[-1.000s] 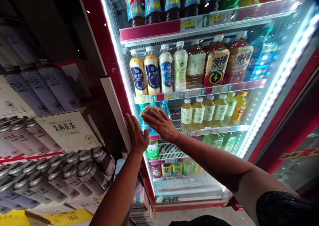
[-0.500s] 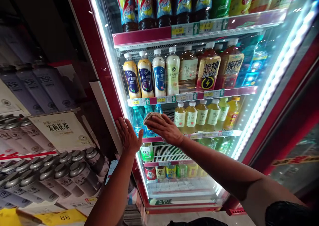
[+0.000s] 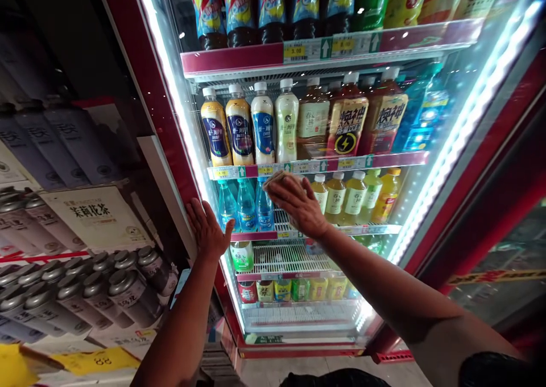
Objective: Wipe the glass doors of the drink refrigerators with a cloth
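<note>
My right hand (image 3: 296, 204) lies over a light brown cloth (image 3: 279, 181), holding it against the glass door (image 3: 294, 256) of a lit drinks fridge. Most of the cloth is hidden under the fingers. Behind that hand, blue bottles (image 3: 246, 206) show to the left and pale yellow tea bottles (image 3: 354, 193) to the right. My left hand (image 3: 210, 227) is open, palm flat on the red left frame (image 3: 181, 173) of the door, with the thumb spread and nothing held.
Milk tea bottles (image 3: 264, 125) and dark-labelled drinks (image 3: 347, 119) stand on the shelf above. To the left, shelves carry several grey-capped canisters (image 3: 128, 299) and a tea sign (image 3: 91, 215). A white door handle strip (image 3: 164, 185) runs beside my left hand.
My right hand has slid the cloth to the right and slightly up across the glass, uncovering the blue bottles. The left hand stays on the frame. The view has shifted a little.
</note>
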A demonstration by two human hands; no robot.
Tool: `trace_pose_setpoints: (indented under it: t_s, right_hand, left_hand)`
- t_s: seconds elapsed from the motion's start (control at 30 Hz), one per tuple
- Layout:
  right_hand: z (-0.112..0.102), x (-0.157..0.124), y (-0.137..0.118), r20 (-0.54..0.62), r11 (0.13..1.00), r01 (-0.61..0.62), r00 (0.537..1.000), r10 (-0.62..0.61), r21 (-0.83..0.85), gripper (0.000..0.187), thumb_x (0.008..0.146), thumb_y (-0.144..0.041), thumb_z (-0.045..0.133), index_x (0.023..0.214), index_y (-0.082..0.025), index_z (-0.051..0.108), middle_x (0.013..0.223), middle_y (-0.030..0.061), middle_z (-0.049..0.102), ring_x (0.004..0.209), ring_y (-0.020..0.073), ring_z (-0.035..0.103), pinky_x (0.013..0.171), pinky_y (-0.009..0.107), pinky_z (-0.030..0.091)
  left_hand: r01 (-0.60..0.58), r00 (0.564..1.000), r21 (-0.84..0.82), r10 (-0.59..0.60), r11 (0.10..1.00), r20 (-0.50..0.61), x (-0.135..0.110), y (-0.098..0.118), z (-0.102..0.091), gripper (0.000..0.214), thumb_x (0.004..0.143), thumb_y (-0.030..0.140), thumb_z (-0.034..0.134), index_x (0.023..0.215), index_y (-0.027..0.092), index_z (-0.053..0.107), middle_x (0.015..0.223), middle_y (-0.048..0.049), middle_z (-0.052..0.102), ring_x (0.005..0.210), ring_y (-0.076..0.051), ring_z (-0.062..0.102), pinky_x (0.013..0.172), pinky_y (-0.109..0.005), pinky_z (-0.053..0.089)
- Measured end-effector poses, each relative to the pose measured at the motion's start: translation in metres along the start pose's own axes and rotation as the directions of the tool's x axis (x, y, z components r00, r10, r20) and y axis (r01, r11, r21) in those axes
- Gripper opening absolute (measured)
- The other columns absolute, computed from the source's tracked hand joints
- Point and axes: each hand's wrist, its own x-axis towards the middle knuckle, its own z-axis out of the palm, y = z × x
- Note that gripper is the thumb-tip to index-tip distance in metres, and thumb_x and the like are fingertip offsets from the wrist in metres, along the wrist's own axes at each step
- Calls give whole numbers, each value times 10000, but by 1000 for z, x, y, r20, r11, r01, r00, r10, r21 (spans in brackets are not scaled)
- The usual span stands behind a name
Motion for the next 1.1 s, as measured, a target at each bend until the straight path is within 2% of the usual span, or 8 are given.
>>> trace_pose_setpoints:
  t_s: [0.1, 0.27, 0.33, 0.5, 0.67, 0.73, 0.9, 1.1]
  right_hand:
    - [-5, -8, 10, -2, 995, -94, 996, 94, 22, 742, 1033, -155, 432, 1645, -415, 106, 1661, -102, 372, 1608, 167, 141, 1353, 499, 40]
    - [-11, -33, 19, 143, 991, 127, 981, -132, 43, 623, 1052, -196, 408, 1621, -398, 257, 1624, -131, 437, 1593, 111, 190, 1356, 417, 41]
    - [-18, -34, 31, 118, 994, 106, 987, -106, 6, 633, 1040, -157, 401, 1612, -402, 284, 1618, -130, 447, 1593, 113, 192, 1354, 425, 27]
    - [-30, -34, 46, -66, 999, -52, 996, 52, 2, 701, 998, -100, 430, 1629, -360, 271, 1622, -71, 457, 1611, 170, 130, 1345, 493, 92]
    - [-28, -55, 42, 60, 995, 88, 994, -91, 50, 618, 1012, -153, 434, 1597, -340, 360, 1591, -84, 500, 1597, 129, 186, 1351, 437, 73]
    - [-34, -59, 51, 51, 995, 90, 994, -92, 32, 633, 1010, -144, 439, 1600, -355, 348, 1582, -91, 510, 1593, 121, 197, 1350, 427, 63]
    - [-44, -67, 67, -140, 989, -146, 980, 143, -13, 732, 984, -91, 454, 1631, -380, 267, 1602, -55, 488, 1605, 192, 169, 1335, 521, 127]
    - [-45, -97, 68, -9, 1000, 0, 1000, 1, 26, 690, 1006, -115, 411, 1636, -353, 260, 1535, -60, 573, 1580, 151, 259, 1338, 451, 151]
  left_hand:
    - [1, 1000, 8, -1, 1000, -8, 0, 0, 0, 1057, 952, 745, 361, 1650, 16, 46, 1708, -300, -22, 1596, -414, -102, 1265, -652, 40]
    - [4, 1000, 3, -4, 1000, -18, -1, -1, 1, 1056, 947, 747, 373, 1654, 33, 50, 1713, -283, -40, 1596, -410, -109, 1266, -649, 19]
    - [4, 1000, 11, -4, 1000, -17, -1, 0, 1, 1055, 946, 737, 393, 1655, 37, 45, 1713, -281, -58, 1594, -411, -119, 1264, -653, 17]
    - [21, 999, 24, -20, 999, -25, -1, 3, 0, 1059, 942, 740, 388, 1651, 22, 67, 1711, -292, -12, 1595, -415, -110, 1259, -667, 16]
    - [44, 999, 11, -44, 999, -17, -1, 3, -1, 1062, 927, 754, 397, 1653, 34, 108, 1718, -273, 9, 1601, -402, -98, 1275, -636, 8]
    - [56, 998, -3, -56, 998, -3, -1, 3, -2, 1085, 916, 770, 392, 1647, 16, 119, 1715, -282, -2, 1599, -412, -100, 1270, -644, -7]
    - [120, 992, -41, -117, 992, 56, -1, 5, -4, 1076, 901, 761, 420, 1642, 27, 155, 1724, -254, -14, 1597, -420, -96, 1268, -651, -2]
    - [159, 984, -23, -157, 987, 85, 1, 10, -9, 1051, 900, 712, 442, 1626, -1, 182, 1722, -253, -58, 1597, -423, -93, 1276, -638, 15]
